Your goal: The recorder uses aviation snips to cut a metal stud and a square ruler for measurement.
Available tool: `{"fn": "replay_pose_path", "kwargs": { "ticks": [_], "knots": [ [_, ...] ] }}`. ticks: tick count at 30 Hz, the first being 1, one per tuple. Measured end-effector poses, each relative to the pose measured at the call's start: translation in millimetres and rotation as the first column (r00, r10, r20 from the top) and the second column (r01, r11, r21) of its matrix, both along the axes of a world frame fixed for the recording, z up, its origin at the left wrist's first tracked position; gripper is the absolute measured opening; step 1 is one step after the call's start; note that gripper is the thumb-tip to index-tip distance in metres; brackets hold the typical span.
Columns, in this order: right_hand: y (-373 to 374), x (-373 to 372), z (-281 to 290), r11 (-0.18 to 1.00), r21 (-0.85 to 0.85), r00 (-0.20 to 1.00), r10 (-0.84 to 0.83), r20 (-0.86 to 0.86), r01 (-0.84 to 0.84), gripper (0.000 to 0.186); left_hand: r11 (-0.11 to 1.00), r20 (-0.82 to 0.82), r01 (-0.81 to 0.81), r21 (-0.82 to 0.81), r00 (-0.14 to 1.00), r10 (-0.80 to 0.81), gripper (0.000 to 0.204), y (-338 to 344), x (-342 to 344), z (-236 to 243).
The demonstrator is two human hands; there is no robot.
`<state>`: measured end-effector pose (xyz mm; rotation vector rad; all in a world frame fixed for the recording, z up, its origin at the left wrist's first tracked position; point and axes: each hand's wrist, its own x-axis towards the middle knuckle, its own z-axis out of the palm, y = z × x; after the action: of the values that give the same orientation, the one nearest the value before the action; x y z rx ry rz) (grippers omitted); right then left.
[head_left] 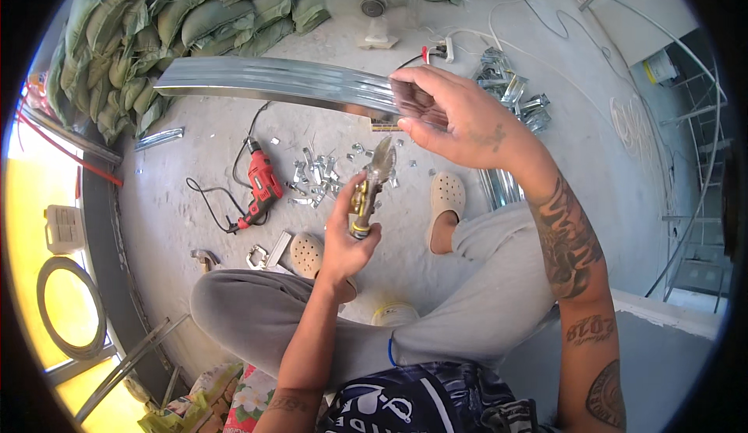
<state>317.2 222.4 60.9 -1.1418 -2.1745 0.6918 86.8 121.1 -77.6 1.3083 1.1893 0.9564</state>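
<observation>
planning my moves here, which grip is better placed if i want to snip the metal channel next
Left, most likely: the left grip holds the snips, which point up toward the metal channel. The right grip is occupied, holding one end of it.

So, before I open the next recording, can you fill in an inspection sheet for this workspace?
Surface: grey floor, littered with metal.
Work items: metal snips; ribbed metal channel, raised above the floor.
Clutter: small metal pieces scattered beside a red-and-black power drill.
Hands: left hand grips the snips; right hand holds the channel's right end.
Cables: black cord looped near the drill; coiled white cable at right.
Surroundings: stacked green sacks; fan.
</observation>
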Motion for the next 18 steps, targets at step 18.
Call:
{"fn": "replay_pose_path", "kwargs": {
  "ticks": [18],
  "knots": [
    [-0.8, 5.3, 10.1, 0.985, -0.171, 0.988, 0.058, 0.146, -0.033, 0.043, 0.992, 0.003, 0.123, -0.031, 0.992, -0.123, 0.083, -7.6, 7.1, 2.5]
  ]
}}
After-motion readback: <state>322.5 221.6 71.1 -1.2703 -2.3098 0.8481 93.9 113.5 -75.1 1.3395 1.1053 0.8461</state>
